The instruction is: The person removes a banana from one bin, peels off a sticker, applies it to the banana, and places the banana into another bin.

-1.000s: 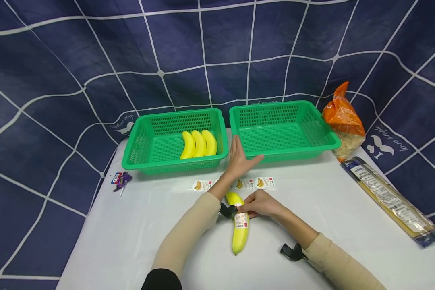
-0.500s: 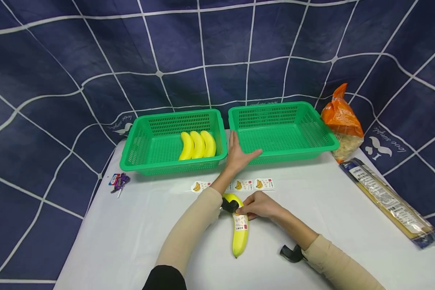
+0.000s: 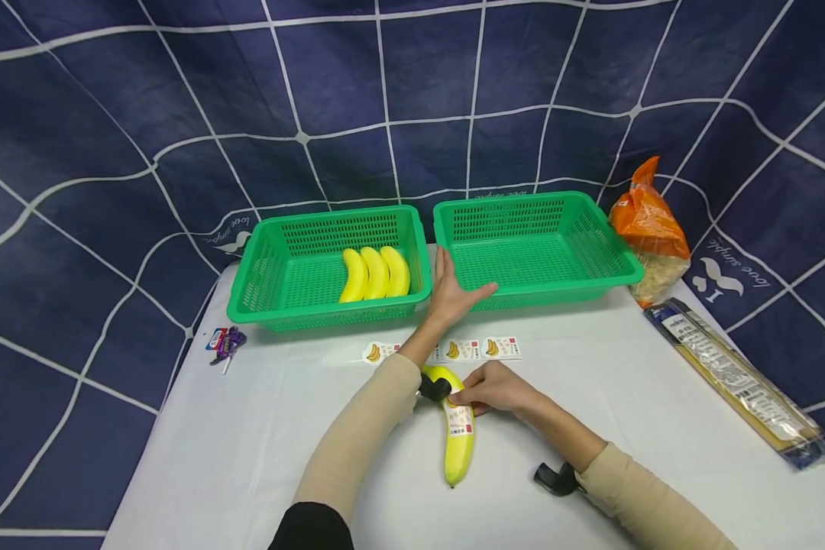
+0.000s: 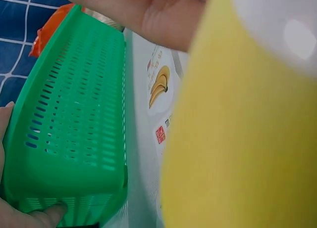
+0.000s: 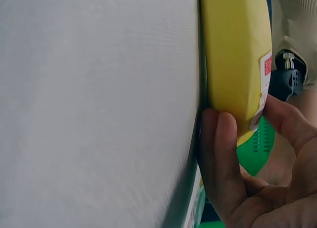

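A yellow banana (image 3: pixel 458 454) lies lengthwise on the white table, with a printed label (image 3: pixel 461 422) on its upper face. My right hand (image 3: pixel 498 387) pinches it near its far half. In the right wrist view, the thumb (image 5: pixel 285 116) presses at the label's end while two fingers (image 5: pixel 225 149) rest against the banana's opposite side. My left hand (image 3: pixel 451 296), fingers extended and thumb spread, is at the near left corner of the right green basket (image 3: pixel 550 296). The left wrist view shows its thumb (image 4: pixel 49 215) against that basket's wall; the banana blocks much of this view.
The left green basket (image 3: pixel 330 315) holds three bananas (image 3: pixel 375 273). A strip of banana stickers (image 3: pixel 470 350) lies before the baskets, partly under the left forearm. At right are an orange-topped bag (image 3: pixel 651 229) and a long flat packet (image 3: pixel 742 378); a purple-wrapped lollipop (image 3: pixel 231 342) lies left.
The banana's near end has swung slightly to the right under the right hand. The right thumb stays at the label, and the left hand keeps its place at the basket corner.
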Available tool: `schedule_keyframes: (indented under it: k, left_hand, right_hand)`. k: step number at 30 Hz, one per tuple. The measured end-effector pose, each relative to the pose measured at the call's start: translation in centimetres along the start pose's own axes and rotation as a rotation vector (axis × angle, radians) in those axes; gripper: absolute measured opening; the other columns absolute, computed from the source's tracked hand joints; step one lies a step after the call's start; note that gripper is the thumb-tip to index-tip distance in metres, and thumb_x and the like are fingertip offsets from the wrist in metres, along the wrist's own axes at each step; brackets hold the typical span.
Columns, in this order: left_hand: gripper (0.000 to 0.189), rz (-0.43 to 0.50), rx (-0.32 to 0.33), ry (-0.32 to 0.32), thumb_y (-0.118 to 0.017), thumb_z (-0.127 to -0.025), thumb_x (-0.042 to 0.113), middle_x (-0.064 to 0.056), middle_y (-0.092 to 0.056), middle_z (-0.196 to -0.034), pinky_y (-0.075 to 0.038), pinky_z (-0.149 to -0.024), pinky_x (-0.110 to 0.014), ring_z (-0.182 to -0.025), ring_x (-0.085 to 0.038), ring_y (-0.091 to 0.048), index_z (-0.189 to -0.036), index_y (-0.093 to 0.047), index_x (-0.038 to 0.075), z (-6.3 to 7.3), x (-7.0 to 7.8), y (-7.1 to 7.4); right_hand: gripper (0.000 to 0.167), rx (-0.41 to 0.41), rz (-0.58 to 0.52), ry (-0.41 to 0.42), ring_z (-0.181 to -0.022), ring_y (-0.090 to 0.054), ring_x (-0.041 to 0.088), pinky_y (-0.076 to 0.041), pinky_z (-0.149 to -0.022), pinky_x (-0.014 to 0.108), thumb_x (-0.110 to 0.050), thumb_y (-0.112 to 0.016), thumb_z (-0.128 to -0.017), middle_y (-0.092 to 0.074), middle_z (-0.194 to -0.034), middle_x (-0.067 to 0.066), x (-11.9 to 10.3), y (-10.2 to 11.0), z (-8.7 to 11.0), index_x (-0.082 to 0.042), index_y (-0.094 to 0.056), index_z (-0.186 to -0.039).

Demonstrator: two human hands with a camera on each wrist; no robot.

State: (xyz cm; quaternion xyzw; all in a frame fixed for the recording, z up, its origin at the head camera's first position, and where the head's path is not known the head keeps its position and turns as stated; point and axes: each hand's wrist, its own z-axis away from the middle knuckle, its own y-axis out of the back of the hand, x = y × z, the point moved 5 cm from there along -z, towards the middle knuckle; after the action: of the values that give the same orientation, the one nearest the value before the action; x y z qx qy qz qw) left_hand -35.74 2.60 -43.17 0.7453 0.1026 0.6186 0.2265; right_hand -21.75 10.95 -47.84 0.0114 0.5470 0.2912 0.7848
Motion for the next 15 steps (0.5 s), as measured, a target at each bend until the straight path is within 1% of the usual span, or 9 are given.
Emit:
schedule_keyframes:
  k: [4, 8, 12, 15]
  left_hand:
    - [0.117, 0.01, -0.003, -0.001, -0.076, -0.08, 0.049, -0.002, 0.012, -0.166, -0.025, -0.12, -0.049, -0.153, -0.027, -0.004, -0.157, 0.002, 0.006, 0.0, 0.1, 0.0]
    - [0.117, 0.016, -0.007, 0.0, -0.076, -0.08, 0.048, -0.003, 0.012, -0.166, -0.024, -0.121, -0.05, -0.153, -0.027, -0.003, -0.157, 0.002, 0.006, 0.0, 0.1, 0.1]
    - [0.117, 0.015, -0.01, 0.003, -0.076, -0.08, 0.047, -0.003, 0.013, -0.166, -0.023, -0.121, -0.049, -0.153, -0.027, -0.003, -0.157, 0.002, 0.007, 0.0, 0.1, 0.0]
    - [0.117, 0.017, -0.009, 0.003, -0.076, -0.08, 0.047, -0.003, 0.013, -0.166, -0.024, -0.121, -0.049, -0.153, -0.028, -0.004, -0.157, 0.003, 0.006, 0.0, 0.0, 0.0]
  right_hand:
    - [0.029, 0.003, 0.003, -0.013, -0.062, -0.064, 0.01, -0.059, -0.063, 0.03, -0.025, -0.081, -0.078, -0.072, -0.073, 0.002, 0.1, 0.7, 0.4, 0.001, -0.075, -0.089]
    - [0.031, 0.014, 0.001, -0.032, -0.066, -0.066, 0.011, -0.06, -0.065, 0.03, -0.025, -0.081, -0.078, -0.073, -0.077, 0.003, 0.4, 1.9, 0.8, 0.002, -0.074, -0.092]
    - [0.034, 0.033, 0.025, -0.042, -0.067, -0.066, 0.011, -0.059, -0.067, 0.03, -0.029, -0.08, -0.078, -0.072, -0.078, 0.003, 0.7, 3.9, 1.4, 0.001, -0.073, -0.092]
    - [0.037, 0.053, 0.073, -0.044, -0.071, -0.064, 0.012, -0.057, -0.069, 0.029, -0.031, -0.08, -0.078, -0.071, -0.081, 0.003, 0.2, 5.8, 2.1, 0.001, -0.073, -0.095]
